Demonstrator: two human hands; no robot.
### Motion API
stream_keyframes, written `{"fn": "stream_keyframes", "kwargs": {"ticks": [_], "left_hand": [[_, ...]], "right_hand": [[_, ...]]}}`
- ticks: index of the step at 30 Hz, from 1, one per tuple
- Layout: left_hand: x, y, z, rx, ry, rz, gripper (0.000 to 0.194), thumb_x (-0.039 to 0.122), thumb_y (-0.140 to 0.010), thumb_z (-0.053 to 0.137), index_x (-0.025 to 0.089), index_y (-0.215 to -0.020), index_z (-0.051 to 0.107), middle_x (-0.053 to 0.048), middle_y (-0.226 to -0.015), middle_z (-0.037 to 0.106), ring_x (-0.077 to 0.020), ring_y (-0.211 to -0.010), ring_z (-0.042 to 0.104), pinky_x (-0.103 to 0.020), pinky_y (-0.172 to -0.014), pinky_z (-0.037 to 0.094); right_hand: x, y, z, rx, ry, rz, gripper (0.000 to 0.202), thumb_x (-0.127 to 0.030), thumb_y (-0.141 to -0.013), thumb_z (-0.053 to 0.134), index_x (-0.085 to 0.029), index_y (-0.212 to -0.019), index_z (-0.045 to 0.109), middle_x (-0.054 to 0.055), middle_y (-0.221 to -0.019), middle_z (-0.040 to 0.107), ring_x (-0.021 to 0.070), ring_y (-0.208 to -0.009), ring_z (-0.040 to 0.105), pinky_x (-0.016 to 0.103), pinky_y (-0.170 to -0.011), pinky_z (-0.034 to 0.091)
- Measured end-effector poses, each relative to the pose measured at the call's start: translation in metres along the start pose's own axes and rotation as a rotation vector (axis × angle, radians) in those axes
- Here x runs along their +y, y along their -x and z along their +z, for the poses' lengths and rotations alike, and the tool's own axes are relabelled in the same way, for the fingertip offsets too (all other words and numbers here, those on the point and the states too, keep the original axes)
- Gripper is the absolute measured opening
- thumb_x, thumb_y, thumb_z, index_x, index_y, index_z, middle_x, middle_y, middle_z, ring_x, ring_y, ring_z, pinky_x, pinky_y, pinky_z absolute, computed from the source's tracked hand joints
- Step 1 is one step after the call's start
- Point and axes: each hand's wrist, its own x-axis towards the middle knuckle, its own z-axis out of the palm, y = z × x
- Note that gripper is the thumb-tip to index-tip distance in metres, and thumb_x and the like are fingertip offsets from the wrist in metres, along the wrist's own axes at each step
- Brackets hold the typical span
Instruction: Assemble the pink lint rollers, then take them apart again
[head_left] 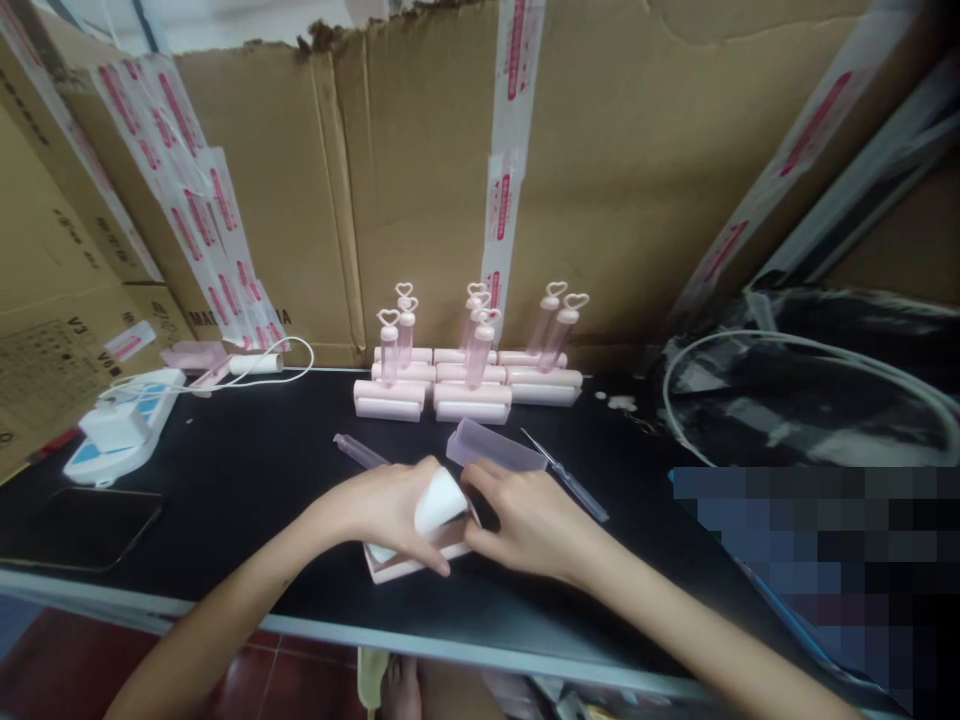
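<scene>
Near the front of the black table, my left hand (394, 510) holds a white roll (439, 500), tilted, over a pale pink case (397, 570). My right hand (525, 515) has its fingers curled on the right end of the case, thumb and forefinger at its edge; what lies between them is partly hidden. Just behind the hands lie a translucent purple cover (495, 447) and a translucent tube (360, 450). A screwdriver (574, 485) rests to the right of the cover.
Several pink roller units with heart-topped handles (472, 402) stand at the back. On the left are a power strip (150, 420), a phone (82, 528) and a cable. Cardboard (420, 200) walls the back; a cable coil (810, 345) lies right.
</scene>
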Motion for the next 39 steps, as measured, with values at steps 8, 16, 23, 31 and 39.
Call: {"fn": "stream_keyframes", "kwargs": {"ticks": [8,16,23,31,39], "left_hand": [[0.004,0.007,-0.005,-0.168,0.11,0.118,0.068,0.054,-0.049,0.077,0.021,-0.103,0.051,-0.003,-0.094,0.061,-0.0223,-0.077,0.06,-0.027,-0.064,0.043],[0.009,0.011,-0.006,-0.204,0.07,0.078,0.067,0.056,-0.052,0.074,0.022,-0.105,0.051,-0.004,-0.093,0.062,-0.0224,-0.074,0.061,-0.026,-0.059,0.043],[0.003,0.004,0.005,-0.131,-0.048,0.089,0.066,0.057,-0.055,0.07,0.022,-0.107,0.049,-0.005,-0.09,0.063,-0.0265,-0.076,0.062,-0.028,-0.058,0.042],[0.012,-0.009,0.028,0.406,0.29,-0.019,0.058,0.038,-0.062,0.07,0.024,-0.111,0.042,-0.001,-0.082,0.064,-0.025,-0.071,0.063,-0.029,-0.06,0.044],[0.02,-0.027,0.037,0.634,0.966,0.24,0.044,0.043,-0.082,0.049,0.021,-0.118,0.034,-0.008,-0.113,0.053,-0.0215,-0.104,0.054,-0.034,-0.091,0.041]], "right_hand": [[-0.011,0.005,-0.006,-0.19,0.016,-0.182,0.012,-0.025,-0.077,0.047,-0.016,-0.072,0.053,0.005,-0.073,0.061,0.0149,-0.056,0.052,0.025,-0.05,0.027],[-0.01,0.008,-0.005,-0.24,-0.084,-0.245,0.013,-0.017,-0.078,0.042,-0.015,-0.073,0.054,0.005,-0.071,0.059,0.0144,-0.056,0.049,0.024,-0.052,0.033],[0.0,0.009,-0.008,-0.219,-0.264,-0.054,0.013,-0.017,-0.07,0.052,-0.016,-0.081,0.059,0.004,-0.071,0.064,0.0153,-0.057,0.056,0.024,-0.053,0.041],[-0.018,0.031,-0.037,0.27,-0.394,-0.086,0.083,-0.017,-0.069,0.058,-0.027,-0.141,0.018,0.01,-0.141,0.033,0.0295,-0.131,0.033,0.046,-0.106,0.033],[0.012,0.017,-0.011,0.229,-0.871,0.119,0.058,-0.036,-0.079,0.062,-0.023,-0.129,0.035,0.012,-0.124,0.054,0.024,-0.104,0.06,0.043,-0.088,0.051]]}}
